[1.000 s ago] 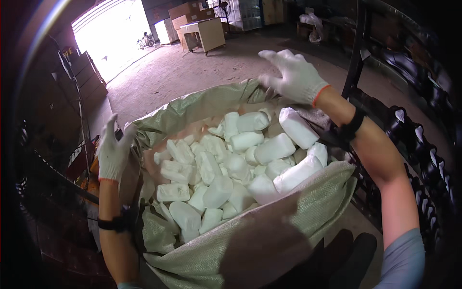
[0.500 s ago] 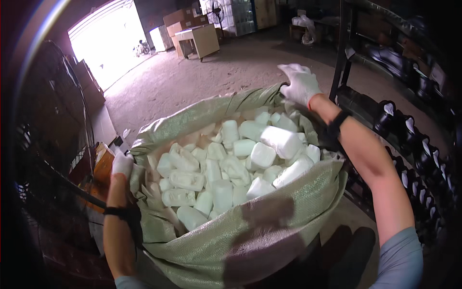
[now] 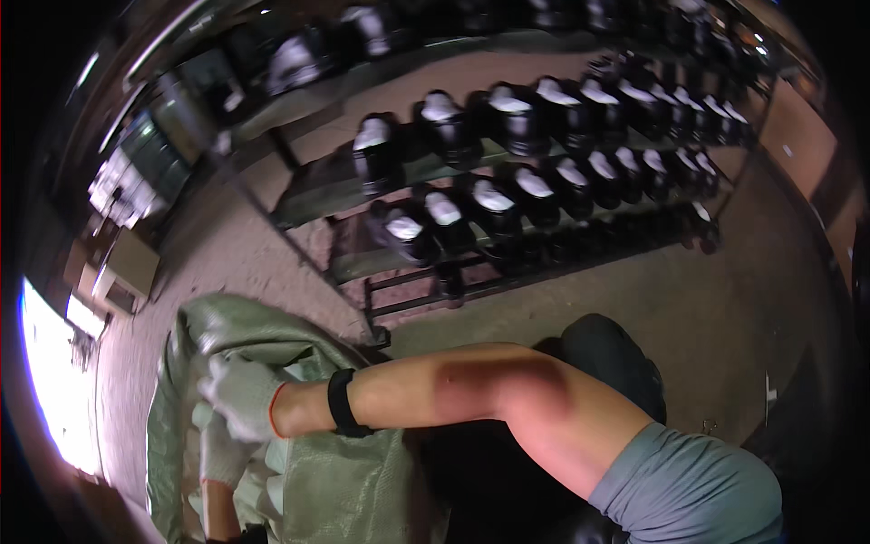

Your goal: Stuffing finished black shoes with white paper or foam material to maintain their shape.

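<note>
At lower left, a green woven sack (image 3: 340,490) stands with its mouth open, pale moulded pieces (image 3: 275,490) showing inside. My right hand (image 3: 243,396), in a white glove with a red cuff edge, reaches across over the opening; its fingers look curled in, and what they hold, if anything, is hidden. Just below it is my left hand (image 3: 223,451), gloved alike, close against or touching the right one. Its fingertips are partly covered and blurred. A pale piece sits by its fingers.
Black metal racks (image 3: 417,172) carry rows of black shoes (image 3: 515,118) with white stuffing, beyond the sack. A desk-like piece (image 3: 127,270) and boxes stand at far left, near a bright doorway (image 3: 56,372). A brown panel (image 3: 797,136) rises at right.
The view has swung right, toward the shoe racks. Both hands have left the sack's rim and come together over its opening.
</note>
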{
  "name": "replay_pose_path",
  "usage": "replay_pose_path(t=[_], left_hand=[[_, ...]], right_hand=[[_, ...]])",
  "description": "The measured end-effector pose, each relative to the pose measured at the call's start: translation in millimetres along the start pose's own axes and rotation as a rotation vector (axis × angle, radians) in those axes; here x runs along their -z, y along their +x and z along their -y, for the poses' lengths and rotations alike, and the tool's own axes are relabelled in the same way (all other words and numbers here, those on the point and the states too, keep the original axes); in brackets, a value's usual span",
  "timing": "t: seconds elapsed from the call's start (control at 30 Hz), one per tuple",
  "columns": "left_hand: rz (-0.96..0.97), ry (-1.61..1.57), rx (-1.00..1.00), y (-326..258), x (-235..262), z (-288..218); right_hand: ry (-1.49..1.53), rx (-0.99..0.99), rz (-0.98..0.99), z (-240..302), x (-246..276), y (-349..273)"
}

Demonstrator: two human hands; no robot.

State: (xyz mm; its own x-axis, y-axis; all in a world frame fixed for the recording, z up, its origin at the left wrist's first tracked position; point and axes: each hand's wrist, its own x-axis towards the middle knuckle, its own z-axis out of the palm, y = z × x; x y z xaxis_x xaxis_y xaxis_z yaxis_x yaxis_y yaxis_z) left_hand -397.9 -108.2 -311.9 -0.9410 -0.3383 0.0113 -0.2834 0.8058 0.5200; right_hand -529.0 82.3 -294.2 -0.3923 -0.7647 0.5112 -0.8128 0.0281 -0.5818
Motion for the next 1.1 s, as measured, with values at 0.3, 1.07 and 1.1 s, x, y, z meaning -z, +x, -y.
replay_pose_path(t=[0.3, 1.07, 1.1], left_hand=[[0.242, -0.046, -0.041, -37.5, 25.4, -303.1], [0.637, -0.008, -1.117, -15.1, -722.0, -593.8], [0.665, -0.012, -1.086, -15.4, -729.1, -577.9]], right_hand=[[0.534, 0.030, -0.261, -48.9, 204.9, -165.4], [-0.076, -0.556, -1.973, -486.8, 575.2, -853.7], [-0.003, -0.537, -1.946, -508.7, 581.4, -851.0]])
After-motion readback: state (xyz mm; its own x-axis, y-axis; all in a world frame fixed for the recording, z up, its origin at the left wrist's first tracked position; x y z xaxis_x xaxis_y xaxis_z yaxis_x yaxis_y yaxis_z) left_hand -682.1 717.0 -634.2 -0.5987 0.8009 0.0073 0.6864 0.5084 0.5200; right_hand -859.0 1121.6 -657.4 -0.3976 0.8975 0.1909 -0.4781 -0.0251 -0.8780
